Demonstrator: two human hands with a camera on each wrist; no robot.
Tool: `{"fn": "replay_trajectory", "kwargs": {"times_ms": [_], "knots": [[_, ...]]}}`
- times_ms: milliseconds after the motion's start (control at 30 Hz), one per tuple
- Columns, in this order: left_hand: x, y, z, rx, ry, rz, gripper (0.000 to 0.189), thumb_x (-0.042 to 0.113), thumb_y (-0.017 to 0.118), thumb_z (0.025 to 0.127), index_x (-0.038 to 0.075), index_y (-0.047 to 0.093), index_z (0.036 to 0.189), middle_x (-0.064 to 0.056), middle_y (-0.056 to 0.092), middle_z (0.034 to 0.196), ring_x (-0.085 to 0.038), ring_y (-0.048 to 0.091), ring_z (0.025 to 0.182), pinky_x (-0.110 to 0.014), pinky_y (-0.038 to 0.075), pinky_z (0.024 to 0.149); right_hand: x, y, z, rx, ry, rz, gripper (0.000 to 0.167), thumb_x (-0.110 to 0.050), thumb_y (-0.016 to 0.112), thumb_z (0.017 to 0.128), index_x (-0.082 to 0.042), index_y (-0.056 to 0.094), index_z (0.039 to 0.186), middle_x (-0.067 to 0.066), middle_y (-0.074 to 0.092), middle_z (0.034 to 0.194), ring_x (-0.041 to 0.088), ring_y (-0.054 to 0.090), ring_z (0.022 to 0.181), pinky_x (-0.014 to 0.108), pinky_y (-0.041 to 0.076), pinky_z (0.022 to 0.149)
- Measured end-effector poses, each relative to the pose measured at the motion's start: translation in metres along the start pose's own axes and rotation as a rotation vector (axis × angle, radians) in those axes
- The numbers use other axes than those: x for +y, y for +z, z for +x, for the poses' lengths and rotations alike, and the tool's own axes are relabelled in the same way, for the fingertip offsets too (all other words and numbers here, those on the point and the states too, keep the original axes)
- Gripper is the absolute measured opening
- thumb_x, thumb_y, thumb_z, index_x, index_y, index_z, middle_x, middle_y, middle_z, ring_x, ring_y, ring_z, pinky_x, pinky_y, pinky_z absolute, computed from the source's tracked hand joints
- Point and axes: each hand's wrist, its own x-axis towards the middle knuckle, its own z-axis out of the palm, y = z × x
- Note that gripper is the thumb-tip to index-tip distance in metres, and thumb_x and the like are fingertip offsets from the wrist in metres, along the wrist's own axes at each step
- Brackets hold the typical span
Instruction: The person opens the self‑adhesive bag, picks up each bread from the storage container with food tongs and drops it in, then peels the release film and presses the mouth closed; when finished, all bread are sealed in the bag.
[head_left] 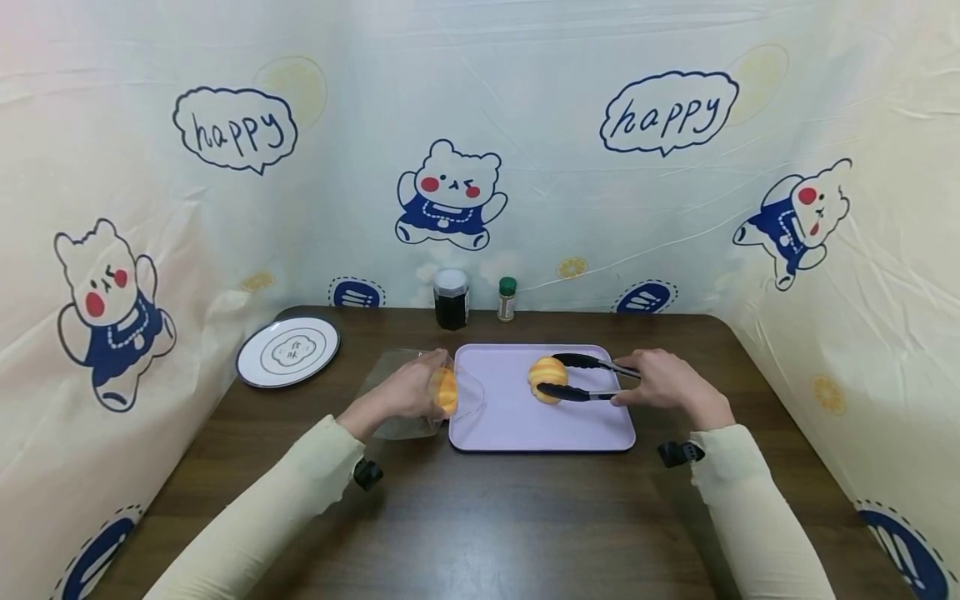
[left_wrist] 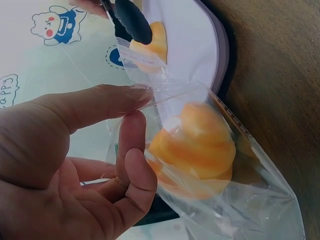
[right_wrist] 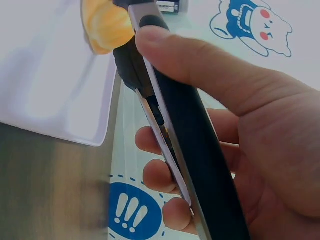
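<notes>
My left hand [head_left: 408,387] pinches the edge of a clear plastic bag [left_wrist: 260,200] between thumb and index finger. Inside that bag lies a golden bread roll [left_wrist: 195,145]. The bag's mouth overlaps the left side of a lilac tray [head_left: 495,429]. My right hand [head_left: 663,382] grips black-and-silver tongs [right_wrist: 187,130], thumb on one arm and fingers curled around the other. On the tray sits a second striped bread roll [head_left: 545,373], with the tongs' black tips on either side of it; whether both press on it I cannot tell.
A white dark-rimmed plate [head_left: 288,354] stands at the table's left edge. Along the back are a dark jar with a pale lid [head_left: 452,302] and a small green-capped shaker [head_left: 507,300]. A printed curtain [head_left: 540,183] encloses the brown table [head_left: 480,525] at the back and sides.
</notes>
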Motion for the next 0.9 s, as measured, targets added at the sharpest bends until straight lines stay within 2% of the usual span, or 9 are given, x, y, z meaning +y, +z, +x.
{"fn": "replay_trajectory", "kwargs": {"times_ms": [167,367,433,567,733,800,900], "knots": [[0.001,0.000,0.000,-0.001,-0.003,-0.008,0.100,0.017,0.087,0.073,0.002,0.032,0.155,-0.017,0.027,0.164,-0.036,0.030,0.150,-0.049,0.029,0.122,-0.001,-0.001,-0.001,0.022,-0.010,-0.020,0.075,-0.053,0.080,0.078,-0.010,0.062,0.136,0.020,0.064,0.129,0.036,0.062,0.108,0.061,0.051,0.094],[0.002,0.000,0.002,-0.002,-0.005,-0.007,0.099,0.017,0.088,0.073,0.001,0.033,0.154,-0.018,0.026,0.164,-0.038,0.028,0.150,-0.051,0.028,0.122,-0.002,-0.002,-0.005,0.058,-0.035,0.019,0.079,-0.057,0.078,0.078,-0.011,0.059,0.140,0.020,0.062,0.134,0.039,0.061,0.116,0.062,0.049,0.098],[0.003,-0.001,0.002,0.000,-0.009,-0.011,0.100,0.018,0.088,0.073,0.002,0.033,0.154,-0.018,0.026,0.164,-0.038,0.028,0.151,-0.052,0.028,0.122,-0.003,-0.003,-0.006,0.077,-0.059,0.041,0.081,-0.058,0.077,0.078,-0.011,0.058,0.140,0.019,0.062,0.134,0.038,0.060,0.117,0.061,0.048,0.099],[0.003,-0.001,0.000,0.009,0.006,-0.013,0.099,0.018,0.088,0.072,0.001,0.033,0.154,-0.018,0.027,0.164,-0.038,0.029,0.150,-0.051,0.028,0.122,-0.008,-0.005,-0.008,0.100,-0.107,0.075,0.081,-0.059,0.077,0.078,-0.010,0.058,0.140,0.018,0.064,0.131,0.031,0.061,0.107,0.058,0.050,0.097],[0.003,-0.001,0.000,0.019,0.030,0.002,0.099,0.018,0.088,0.072,-0.002,0.034,0.152,-0.020,0.028,0.163,-0.039,0.030,0.150,-0.049,0.028,0.122,-0.021,-0.008,-0.011,0.119,-0.197,0.114,0.074,-0.053,0.081,0.078,-0.012,0.062,0.137,0.010,0.068,0.118,0.022,0.056,0.093,0.042,0.051,0.082],[0.003,-0.001,0.000,0.021,0.038,0.008,0.099,0.018,0.087,0.072,-0.004,0.034,0.152,-0.021,0.028,0.162,-0.040,0.030,0.149,-0.050,0.028,0.122,-0.027,-0.009,-0.012,0.119,-0.235,0.128,0.071,-0.051,0.081,0.078,-0.013,0.063,0.135,0.008,0.068,0.119,0.021,0.057,0.095,0.042,0.051,0.082],[0.003,-0.001,-0.001,0.018,0.040,0.010,0.101,0.018,0.087,0.071,-0.004,0.032,0.153,-0.021,0.027,0.163,-0.041,0.029,0.150,-0.050,0.026,0.123,-0.035,-0.010,-0.012,0.102,-0.284,0.156,0.069,-0.052,0.080,0.078,-0.014,0.064,0.134,0.008,0.067,0.124,0.021,0.059,0.099,0.045,0.054,0.089]]}}
